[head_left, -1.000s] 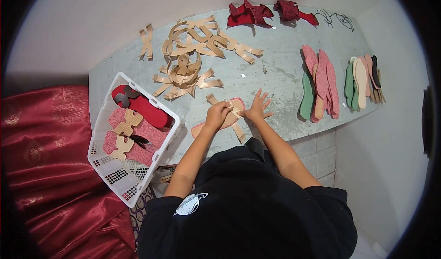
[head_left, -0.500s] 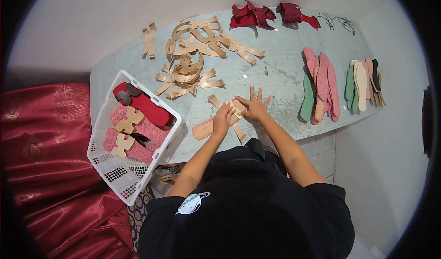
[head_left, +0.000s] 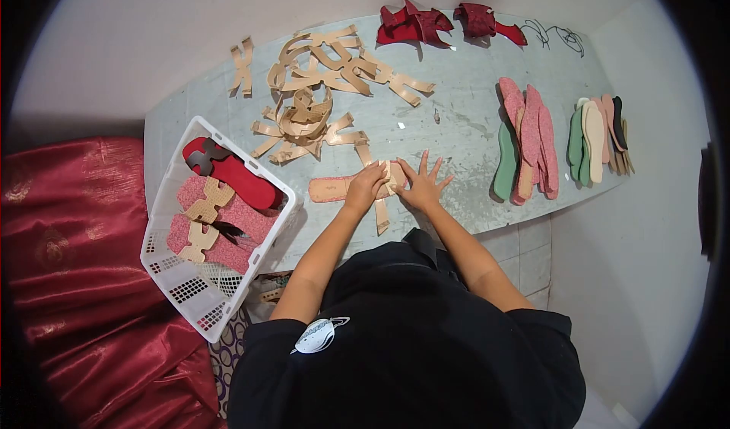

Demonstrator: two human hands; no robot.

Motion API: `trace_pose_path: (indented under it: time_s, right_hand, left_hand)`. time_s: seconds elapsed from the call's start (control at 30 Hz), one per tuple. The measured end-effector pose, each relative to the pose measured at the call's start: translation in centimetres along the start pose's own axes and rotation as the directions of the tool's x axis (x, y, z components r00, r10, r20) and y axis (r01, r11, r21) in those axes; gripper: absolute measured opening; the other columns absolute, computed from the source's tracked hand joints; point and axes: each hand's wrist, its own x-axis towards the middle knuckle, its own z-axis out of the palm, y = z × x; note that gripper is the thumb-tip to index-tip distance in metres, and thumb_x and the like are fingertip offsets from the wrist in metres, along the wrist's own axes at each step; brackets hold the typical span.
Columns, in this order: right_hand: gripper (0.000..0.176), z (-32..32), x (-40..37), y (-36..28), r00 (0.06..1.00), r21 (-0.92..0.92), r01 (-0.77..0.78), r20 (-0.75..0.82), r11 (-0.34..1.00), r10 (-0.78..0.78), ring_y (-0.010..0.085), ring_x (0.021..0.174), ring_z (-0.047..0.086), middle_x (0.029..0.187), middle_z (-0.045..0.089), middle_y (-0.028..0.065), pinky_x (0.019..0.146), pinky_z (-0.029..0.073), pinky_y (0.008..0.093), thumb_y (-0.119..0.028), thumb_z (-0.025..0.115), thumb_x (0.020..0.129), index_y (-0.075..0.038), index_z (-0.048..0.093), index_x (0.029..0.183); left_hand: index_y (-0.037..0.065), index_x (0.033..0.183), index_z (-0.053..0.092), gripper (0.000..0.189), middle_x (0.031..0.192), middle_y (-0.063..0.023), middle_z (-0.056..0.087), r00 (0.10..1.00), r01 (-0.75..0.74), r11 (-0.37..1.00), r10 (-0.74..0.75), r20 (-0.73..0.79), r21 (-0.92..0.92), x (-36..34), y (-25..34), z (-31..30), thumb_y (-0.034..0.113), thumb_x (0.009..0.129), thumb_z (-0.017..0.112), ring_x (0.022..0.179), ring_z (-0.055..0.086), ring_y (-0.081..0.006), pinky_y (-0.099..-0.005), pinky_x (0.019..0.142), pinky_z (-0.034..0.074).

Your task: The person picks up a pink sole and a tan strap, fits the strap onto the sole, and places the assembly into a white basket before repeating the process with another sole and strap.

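Note:
A pink sandal insole [head_left: 328, 189] lies flat near the table's front edge, heel end pointing left. A tan strap piece [head_left: 380, 201] crosses its toe end, with one tail hanging toward me. My left hand [head_left: 365, 188] is curled over the sole and pinches the strap. My right hand [head_left: 423, 183] presses flat on the toe end beside it, fingers spread.
A white plastic basket [head_left: 199, 300] at the left front holds red and pink soles with straps. Several loose tan straps [head_left: 319, 87] lie at the back, red uppers [head_left: 441, 22] behind them. Pink and green insoles [head_left: 528, 140] and another stack [head_left: 597, 136] lie right. Red cloth [head_left: 68, 277] lies left.
The insole has turned from slanting to lying almost level, heel to the left. Both hands stayed on its toe end and shifted slightly with it.

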Motion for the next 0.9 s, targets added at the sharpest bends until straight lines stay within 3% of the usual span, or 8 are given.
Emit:
trace_pose_path:
  time_s: [0.43, 0.6, 0.73, 0.8, 0.9]
  right_hand:
    - [0.068, -0.21, -0.04, -0.17, 1.0, -0.026, -0.011, 0.019, 1.0, 0.011, 0.0462, 0.128, -0.011, 0.145, -0.003, 0.016, 0.087, -0.007, 0.0729, -0.048, 0.062, 0.068, -0.045, 0.032, 0.129]
    - [0.069, 0.1, 0.12, 0.01, 1.0, -0.027, -0.003, 0.012, 1.0, 0.003, 0.0462, 0.128, -0.011, 0.145, -0.004, 0.0159, 0.087, -0.007, 0.0729, -0.05, 0.062, 0.067, -0.045, 0.032, 0.129]
    - [0.069, 0.32, 0.13, 0.22, 1.0, -0.033, 0.015, -0.013, 0.999, -0.015, 0.0458, 0.129, -0.011, 0.145, -0.004, 0.0159, 0.087, -0.007, 0.0729, -0.051, 0.062, 0.067, -0.044, 0.032, 0.129]
    - [0.069, 0.38, 0.14, 0.29, 1.0, -0.034, 0.017, -0.021, 0.999, -0.018, 0.0452, 0.129, -0.011, 0.145, -0.005, 0.016, 0.087, -0.007, 0.073, -0.052, 0.062, 0.066, -0.044, 0.033, 0.129]
    - [0.069, 0.6, 0.2, 0.48, 0.999, -0.024, 0.027, -0.033, 0.999, -0.028, 0.045, 0.129, -0.011, 0.145, -0.005, 0.016, 0.087, -0.007, 0.0729, -0.052, 0.062, 0.066, -0.044, 0.034, 0.128]
  left_hand:
    - [0.001, 0.1, 0.061, 0.028, 0.099, -0.0141, 0.061, 0.995, 0.048, 0.999, -0.047, -0.083, 0.015, -0.49, 0.3, 1.01, 0.01, 0.074, 0.063, 0.106, 0.052, -0.0303, -0.0366, 0.087, 0.042]
    - [0.003, 0.102, 0.06, 0.03, 0.103, -0.0114, 0.059, 1.0, 0.018, 0.995, -0.019, 0.005, 0.094, -0.43, -0.11, 0.7, 0.013, 0.074, 0.062, 0.108, 0.05, -0.0281, -0.0364, 0.089, 0.041]
    - [0.002, 0.099, 0.06, 0.027, 0.107, -0.0099, 0.058, 1.0, 0.007, 0.995, -0.007, 0.0, 0.095, -0.7, 0.12, 0.63, 0.014, 0.074, 0.062, 0.108, 0.05, -0.0278, -0.0361, 0.09, 0.04]
    - [0.002, 0.097, 0.061, 0.026, 0.11, -0.0098, 0.057, 0.997, -0.081, 0.987, 0.08, 0.011, 0.136, -0.79, -0.1, 0.53, 0.015, 0.075, 0.061, 0.108, 0.049, -0.0278, -0.0355, 0.091, 0.04]
    - [0.002, 0.096, 0.062, 0.024, 0.11, -0.0095, 0.057, 0.998, -0.062, 0.993, 0.062, 0.004, 0.1, -0.98, -0.19, 0.67, 0.014, 0.075, 0.061, 0.109, 0.049, -0.0262, -0.0356, 0.096, 0.036]
